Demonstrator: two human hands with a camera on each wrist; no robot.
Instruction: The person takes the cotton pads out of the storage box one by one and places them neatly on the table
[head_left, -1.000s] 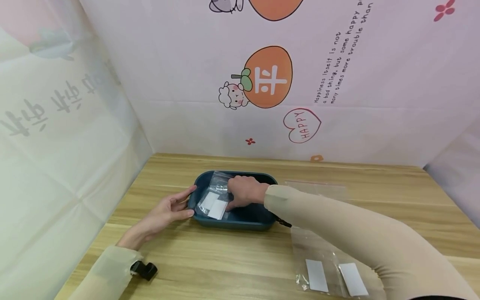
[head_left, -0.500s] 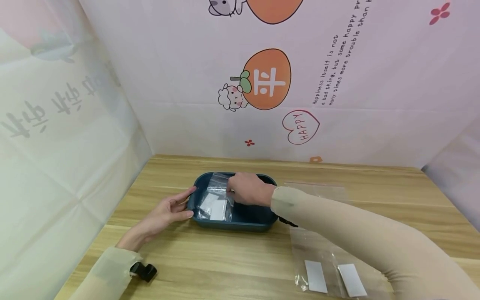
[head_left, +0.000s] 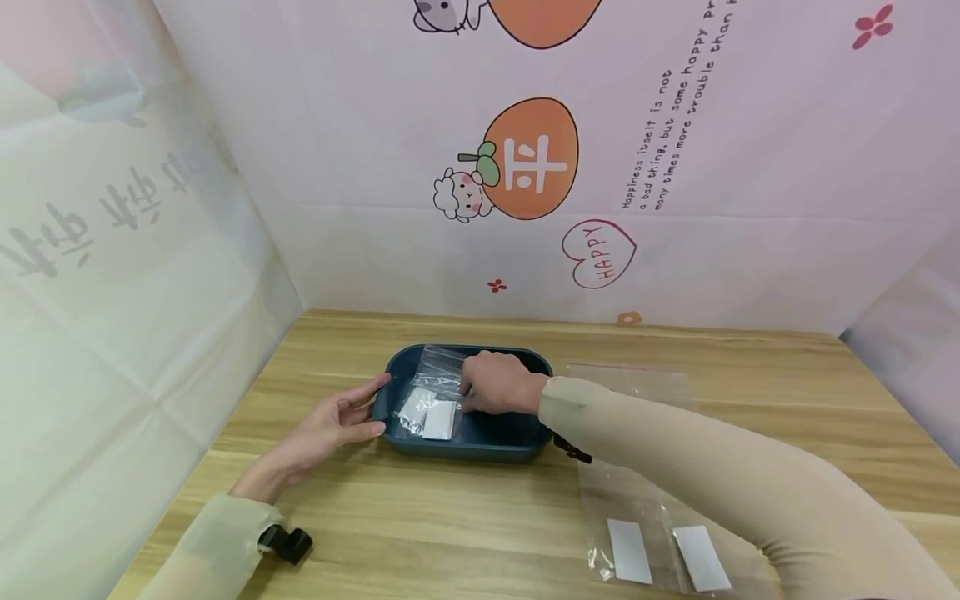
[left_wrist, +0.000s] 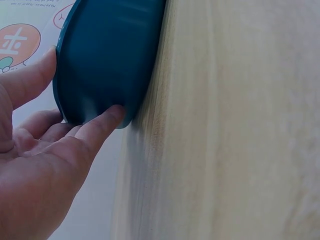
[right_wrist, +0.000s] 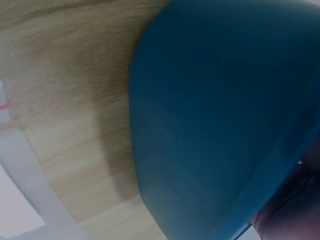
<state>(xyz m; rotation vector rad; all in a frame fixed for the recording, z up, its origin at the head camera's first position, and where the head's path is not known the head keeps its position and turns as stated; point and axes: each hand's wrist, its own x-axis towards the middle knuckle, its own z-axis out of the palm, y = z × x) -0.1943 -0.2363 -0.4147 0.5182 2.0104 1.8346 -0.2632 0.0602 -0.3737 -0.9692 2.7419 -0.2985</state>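
In the head view a dark teal plastic box sits on the wooden table. My left hand steadies its left end, thumb and forefinger stretched against the wall, as the left wrist view also shows on the box's outside. Inside the box lie clear zip bags with white labels. Reaching in from the right, my right hand has curled fingers and pinches at a bag's right edge; its fingertips are partly hidden. The right wrist view shows mostly the box's outer wall.
Flat on the table to the right lie more clear bags, two with white labels, partly under my right sleeve. A printed cloth hangs behind the table and at its left side.
My right hand rose slightly with its fingers at the bag's edge, then came down a little. The bag in the box has shifted and lies flatter. My left hand stays at the box's end.
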